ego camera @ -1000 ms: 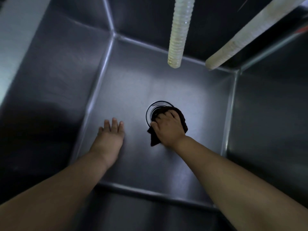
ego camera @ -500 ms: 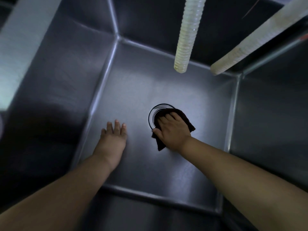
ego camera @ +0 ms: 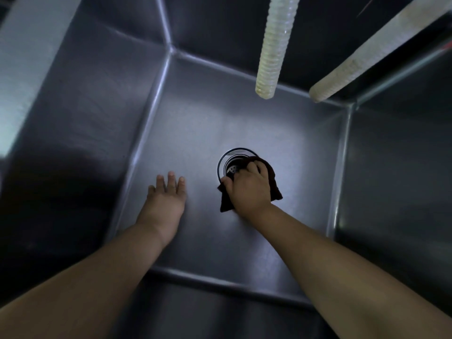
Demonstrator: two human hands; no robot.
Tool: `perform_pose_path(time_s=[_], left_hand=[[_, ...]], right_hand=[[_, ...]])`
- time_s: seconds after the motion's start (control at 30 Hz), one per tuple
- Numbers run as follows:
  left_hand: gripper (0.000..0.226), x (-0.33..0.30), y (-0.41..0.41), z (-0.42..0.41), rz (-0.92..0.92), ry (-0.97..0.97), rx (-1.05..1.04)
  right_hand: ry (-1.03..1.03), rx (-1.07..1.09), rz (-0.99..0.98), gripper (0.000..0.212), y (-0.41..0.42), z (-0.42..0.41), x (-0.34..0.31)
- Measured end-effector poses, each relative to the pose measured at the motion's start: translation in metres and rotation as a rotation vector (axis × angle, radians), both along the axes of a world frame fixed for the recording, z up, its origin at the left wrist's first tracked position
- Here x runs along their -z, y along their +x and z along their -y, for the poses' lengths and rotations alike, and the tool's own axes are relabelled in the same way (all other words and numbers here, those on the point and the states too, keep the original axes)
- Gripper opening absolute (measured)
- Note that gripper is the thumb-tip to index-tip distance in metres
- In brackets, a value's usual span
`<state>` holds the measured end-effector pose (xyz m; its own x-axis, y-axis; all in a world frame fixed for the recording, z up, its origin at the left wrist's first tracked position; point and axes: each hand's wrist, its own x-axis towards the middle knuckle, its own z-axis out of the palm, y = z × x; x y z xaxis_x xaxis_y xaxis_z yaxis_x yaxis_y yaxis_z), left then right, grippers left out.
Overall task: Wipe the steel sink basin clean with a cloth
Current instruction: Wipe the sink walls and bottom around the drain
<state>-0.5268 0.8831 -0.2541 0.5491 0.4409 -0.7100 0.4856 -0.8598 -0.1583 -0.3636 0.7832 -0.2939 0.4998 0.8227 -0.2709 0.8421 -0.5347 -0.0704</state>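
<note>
In the head view, a dark cloth (ego camera: 272, 184) is gripped in the curled fingers of the right hand (ego camera: 248, 189) and pressed at the drain (ego camera: 231, 167) rim of the steel sink basin (ego camera: 195, 133), while the left hand (ego camera: 165, 201) is laid flat with fingers spread on the floor, so the drain surround is judged to be in hand and broader strokes over floor and walls are called for.

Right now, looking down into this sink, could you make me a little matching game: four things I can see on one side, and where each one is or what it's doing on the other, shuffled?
Things:
1. left hand
2. right hand
3. dark cloth
4. ribbed hose

States:
A. hangs above the basin floor, open end down
B. bunched under a hand at the drain rim
C. flat on the bare steel, fingers spread
D. closed on the cloth beside the drain

Pairs: 1-C, 2-D, 3-B, 4-A
</note>
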Motion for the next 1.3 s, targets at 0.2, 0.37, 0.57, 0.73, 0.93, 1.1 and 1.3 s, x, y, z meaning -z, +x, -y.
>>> perform_pose_path(time_s=[0.2,0.37,0.57,0.73,0.93,1.1,1.3], left_hand=[[0.087,0.002,0.000,-0.001,-0.003,0.004,0.003],[0.085,0.001,0.001,0.001,0.006,0.002,-0.012],[0.087,0.000,0.001,0.000,0.007,0.001,-0.011],[0.088,-0.003,0.001,0.001,0.004,0.006,0.009],[0.092,-0.007,0.001,0.002,0.012,0.003,0.010],[0.092,-0.005,0.001,0.001,0.004,0.003,0.013],[0.094,-0.006,-0.001,0.000,0.015,-0.020,-0.013]], right_hand=[[-0.037,-0.139,-0.091,0.042,0.012,0.012,0.001],[-0.107,-0.234,-0.060,0.059,0.015,0.008,-0.006],[-0.174,-0.086,0.007,0.069,-0.002,-0.004,-0.003],[-0.231,-0.061,0.049,0.071,-0.008,-0.008,-0.002],[0.081,0.025,-0.002,0.050,-0.004,0.004,0.001],[0.321,-0.013,-0.030,0.039,-0.012,0.041,0.003],[0.149,-0.185,-0.027,0.070,-0.016,0.114,0.001]])
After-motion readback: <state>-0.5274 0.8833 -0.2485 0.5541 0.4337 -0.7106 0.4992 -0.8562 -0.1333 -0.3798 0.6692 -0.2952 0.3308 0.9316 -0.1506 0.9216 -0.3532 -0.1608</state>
